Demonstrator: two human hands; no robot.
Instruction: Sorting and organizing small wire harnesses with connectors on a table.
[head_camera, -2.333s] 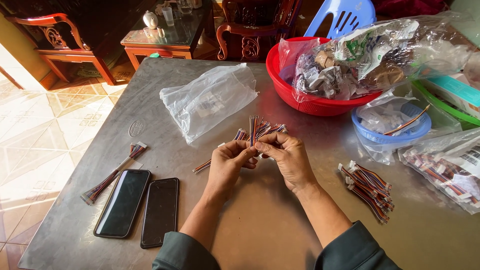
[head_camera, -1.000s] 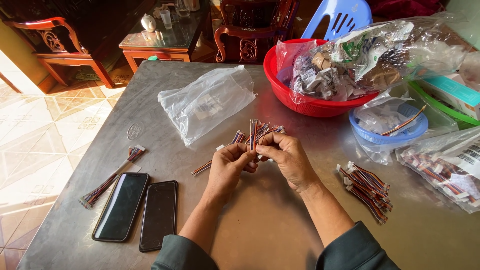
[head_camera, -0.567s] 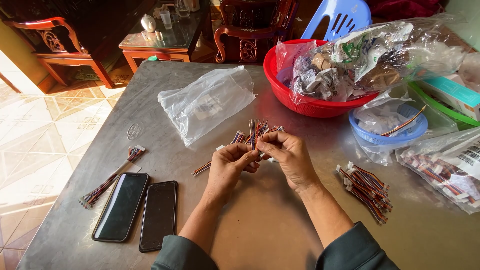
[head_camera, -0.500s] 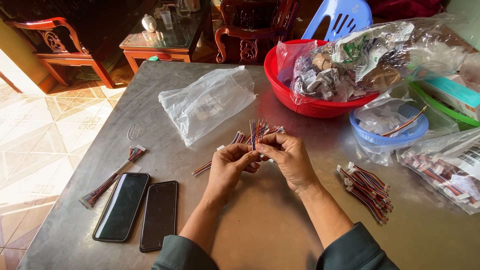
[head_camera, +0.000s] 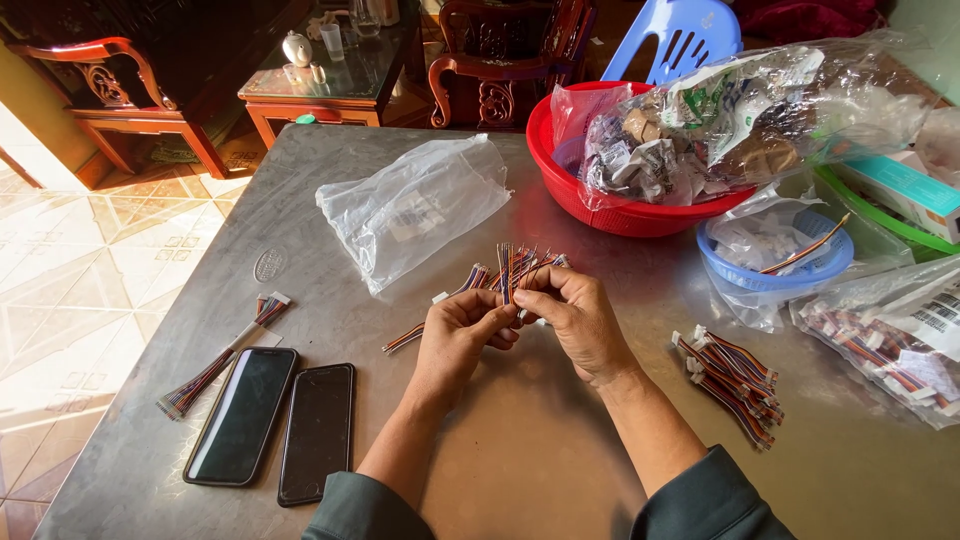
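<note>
We see a grey metal table (head_camera: 560, 450). Two dark phones (head_camera: 275, 425) lie side by side near its left edge — just beside a lone ribbon cable (head_camera: 222, 355). A clear plastic bag (head_camera: 415, 205) rests further back. A red basin (head_camera: 600, 195) holds crumpled wrappers, and a small blue basket (head_camera: 790, 262) sits beside it.

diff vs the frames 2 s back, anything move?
Hardly. Both hands, left and right, stay together over the table, still pinching the wire bundle; only its fanned ends shift a touch. Phones, clear bag, loose cable, wire pile and red basin are unmoved.
</note>
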